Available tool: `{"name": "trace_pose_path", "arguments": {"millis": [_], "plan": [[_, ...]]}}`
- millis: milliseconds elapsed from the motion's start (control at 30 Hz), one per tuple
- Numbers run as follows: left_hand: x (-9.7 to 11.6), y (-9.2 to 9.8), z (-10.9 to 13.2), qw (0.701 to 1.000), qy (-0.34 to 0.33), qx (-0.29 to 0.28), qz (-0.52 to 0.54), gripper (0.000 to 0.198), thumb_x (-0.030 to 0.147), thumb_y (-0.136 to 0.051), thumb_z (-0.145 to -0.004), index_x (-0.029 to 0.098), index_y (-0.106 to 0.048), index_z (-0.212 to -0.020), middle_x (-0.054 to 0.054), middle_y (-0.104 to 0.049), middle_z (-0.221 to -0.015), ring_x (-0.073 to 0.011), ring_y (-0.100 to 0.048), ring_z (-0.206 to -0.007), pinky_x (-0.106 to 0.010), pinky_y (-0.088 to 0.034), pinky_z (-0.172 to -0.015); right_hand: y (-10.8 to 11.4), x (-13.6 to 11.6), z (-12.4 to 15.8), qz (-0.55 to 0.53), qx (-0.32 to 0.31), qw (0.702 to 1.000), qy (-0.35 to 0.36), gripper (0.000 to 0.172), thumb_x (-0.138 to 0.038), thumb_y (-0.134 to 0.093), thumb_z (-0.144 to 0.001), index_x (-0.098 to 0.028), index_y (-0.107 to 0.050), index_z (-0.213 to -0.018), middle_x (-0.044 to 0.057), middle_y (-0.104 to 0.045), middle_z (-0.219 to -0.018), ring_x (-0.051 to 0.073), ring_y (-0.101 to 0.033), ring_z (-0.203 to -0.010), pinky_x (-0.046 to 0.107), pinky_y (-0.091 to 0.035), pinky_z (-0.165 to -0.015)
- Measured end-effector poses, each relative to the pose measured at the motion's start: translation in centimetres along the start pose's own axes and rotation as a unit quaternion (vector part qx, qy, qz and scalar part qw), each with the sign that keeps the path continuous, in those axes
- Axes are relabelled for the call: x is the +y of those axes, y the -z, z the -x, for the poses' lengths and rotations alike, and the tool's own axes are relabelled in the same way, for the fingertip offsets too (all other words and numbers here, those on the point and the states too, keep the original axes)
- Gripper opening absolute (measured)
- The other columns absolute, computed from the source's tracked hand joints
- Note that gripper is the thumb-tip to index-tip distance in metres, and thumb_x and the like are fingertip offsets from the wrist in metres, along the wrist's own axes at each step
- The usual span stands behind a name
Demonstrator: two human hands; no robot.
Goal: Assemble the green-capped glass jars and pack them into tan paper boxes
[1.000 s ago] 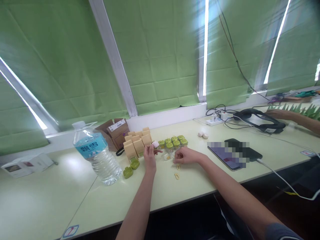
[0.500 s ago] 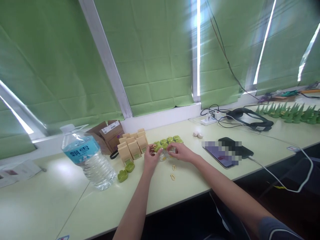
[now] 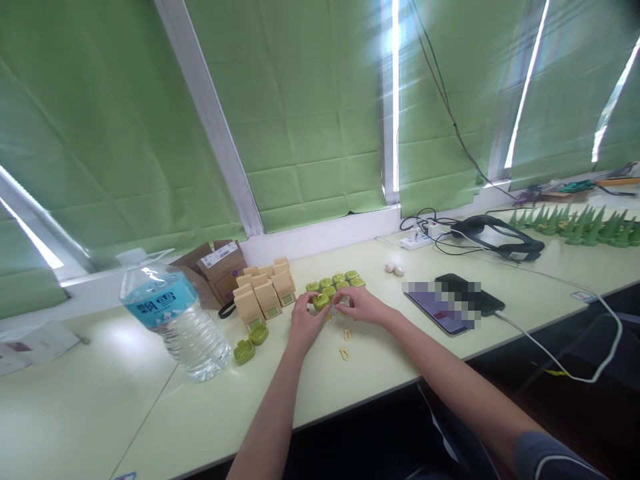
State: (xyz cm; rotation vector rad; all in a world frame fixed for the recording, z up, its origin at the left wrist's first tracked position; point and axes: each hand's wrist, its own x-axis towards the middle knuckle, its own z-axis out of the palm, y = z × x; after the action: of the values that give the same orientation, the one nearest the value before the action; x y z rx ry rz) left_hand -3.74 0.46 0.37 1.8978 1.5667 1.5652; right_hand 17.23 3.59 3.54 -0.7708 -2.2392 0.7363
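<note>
My left hand (image 3: 306, 321) grips a small green rounded-square case (image 3: 321, 303) between thumb and fingers, tilted above the table. A cream tab shows on its top. Close beside it, my right hand (image 3: 363, 305) pinches a clear plastic piece (image 3: 339, 302), mostly covered by the fingers. Just behind both hands stand several similar green cases (image 3: 339, 277) in rows, with cream loops on top. Two cream loops lie in front of the hands, the upper loop (image 3: 347, 335) and the lower loop (image 3: 344, 353). To the left are two green case parts, one (image 3: 259, 333) behind the other (image 3: 244, 351).
Several small cream cartons (image 3: 267, 297) stand left of the hands, before a brown cardboard box (image 3: 220, 267). A large water bottle (image 3: 175, 313) is farther left. On the right lie phones (image 3: 470, 293), white earbuds (image 3: 395, 269), a power strip (image 3: 417, 240), a black headset (image 3: 500, 237) and green spiky pieces (image 3: 580, 227).
My left hand has turned the green case and drawn it slightly nearer, uncovering more of the rows behind. The clear plastic between the hands shows less. My right hand has hardly moved.
</note>
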Motion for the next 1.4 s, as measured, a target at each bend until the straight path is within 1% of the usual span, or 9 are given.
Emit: {"name": "trace_pose_path", "arguments": {"millis": [133, 233, 367, 633, 833, 967, 1200, 1300, 1400], "plan": [[0.17, 0.01, 0.04, 1.0, 0.002, 0.006, -0.003, 0.036, 0.039, -0.077, -0.074, 0.023, -0.066, -0.104, -0.007, -0.07, -0.106, -0.0237, -0.062, -0.098, -0.034, -0.046, -0.081, -0.03, -0.07, 0.05, 0.003, 0.001, 1.0, -0.001, 0.017, -0.03, -0.061, -0.092, -0.019, -0.07, -0.101, 0.006, -0.072, -0.104, 0.012, -0.056, -0.06, 0.026, -0.046, -0.06], [0.37, -0.01, 0.07, 1.0, -0.003, -0.015, -0.01, 0.033, 0.037, -0.076, -0.075, 0.023, -0.065, -0.103, -0.007, -0.07, -0.107, -0.023, -0.062, -0.098, -0.034, -0.046, -0.083, -0.05, -0.08, 0.06, 0.002, 0.001, 1.0, -0.003, 0.016, -0.029, -0.061, -0.092, -0.019, -0.07, -0.1, 0.006, -0.072, -0.104, 0.011, -0.056, -0.06, 0.026, -0.045, -0.06], [0.37, -0.11, 0.09, 0.999, -0.008, -0.035, -0.015, 0.029, 0.033, -0.077, -0.073, 0.022, -0.065, -0.098, -0.005, -0.069, -0.1, -0.0217, -0.062, -0.092, -0.034, -0.047, -0.084, 0.0, -0.15, 0.07, 0.0, -0.002, 1.0, -0.007, 0.014, -0.029, -0.062, -0.092, -0.019, -0.07, -0.099, 0.005, -0.072, -0.104, 0.01, -0.055, -0.058, 0.025, -0.045, -0.06], [0.06, -0.1, 0.08, 1.0, -0.007, -0.003, -0.016, 0.031, 0.035, -0.077, -0.071, 0.023, -0.065, -0.096, -0.005, -0.068, -0.098, -0.022, -0.061, -0.089, -0.035, -0.048, -0.085, 0.07, -0.09, 0.12, -0.002, -0.002, 1.0, -0.008, 0.015, -0.03, -0.061, -0.093, -0.019, -0.069, -0.1, 0.005, -0.072, -0.105, 0.01, -0.056, -0.057, 0.026, -0.046, -0.06], [-0.17, -0.09, 0.02, 1.0, -0.019, 0.018, -0.002, 0.031, 0.037, -0.076, -0.072, 0.023, -0.065, -0.098, -0.006, -0.068, -0.099, -0.0234, -0.062, -0.094, -0.037, -0.048, -0.088, 0.1, -0.15, 0.06, 0.0, 0.0, 1.0, -0.006, 0.015, -0.03, -0.061, -0.092, -0.02, -0.07, -0.098, 0.006, -0.072, -0.103, 0.012, -0.056, -0.061, 0.026, -0.046, -0.061], [-0.21, -0.11, 0.03, 1.0, -0.017, 0.02, -0.011, 0.032, 0.037, -0.076, -0.072, 0.022, -0.064, -0.098, -0.006, -0.068, -0.099, -0.0232, -0.062, -0.093, -0.037, -0.048, -0.087, 0.16, -0.33, 0.07, 0.002, 0.0, 1.0, -0.005, 0.015, -0.028, -0.06, -0.092, -0.019, -0.071, -0.098, 0.005, -0.072, -0.102, 0.013, -0.057, -0.065, 0.026, -0.047, -0.063], [0.34, 0.0, 0.09, 1.0, 0.013, 0.018, -0.005, 0.031, 0.036, -0.074, -0.075, 0.022, -0.062, -0.1, -0.007, -0.068, -0.1, -0.024, -0.063, -0.096, -0.034, -0.046, -0.08, 0.19, -0.31, 0.12, 0.005, -0.006, 1.0, -0.008, 0.015, -0.029, -0.061, -0.092, -0.02, -0.071, -0.098, 0.006, -0.072, -0.102, 0.014, -0.058, -0.067, 0.027, -0.048, -0.063], [0.44, 0.02, 0.13, 1.0, 0.008, 0.013, 0.0, 0.03, 0.034, -0.074, -0.074, 0.022, -0.063, -0.099, -0.007, -0.068, -0.1, -0.0238, -0.063, -0.097, -0.033, -0.046, -0.079, 0.16, -0.17, 0.12, 0.007, -0.008, 1.0, -0.009, 0.016, -0.03, -0.061, -0.093, -0.02, -0.071, -0.098, 0.006, -0.072, -0.102, 0.014, -0.058, -0.067, 0.027, -0.048, -0.063], [0.44, 0.05, 0.16, 1.0, -0.013, 0.006, -0.016, 0.029, 0.032, -0.074, -0.074, 0.023, -0.062, -0.098, -0.006, -0.068, -0.098, -0.0231, -0.063, -0.094, -0.035, -0.047, -0.083, 0.15, -0.08, 0.11, 0.007, -0.009, 1.0, -0.01, 0.016, -0.03, -0.06, -0.093, -0.02, -0.072, -0.098, 0.006, -0.072, -0.101, 0.014, -0.058, -0.066, 0.027, -0.048, -0.062]]}}
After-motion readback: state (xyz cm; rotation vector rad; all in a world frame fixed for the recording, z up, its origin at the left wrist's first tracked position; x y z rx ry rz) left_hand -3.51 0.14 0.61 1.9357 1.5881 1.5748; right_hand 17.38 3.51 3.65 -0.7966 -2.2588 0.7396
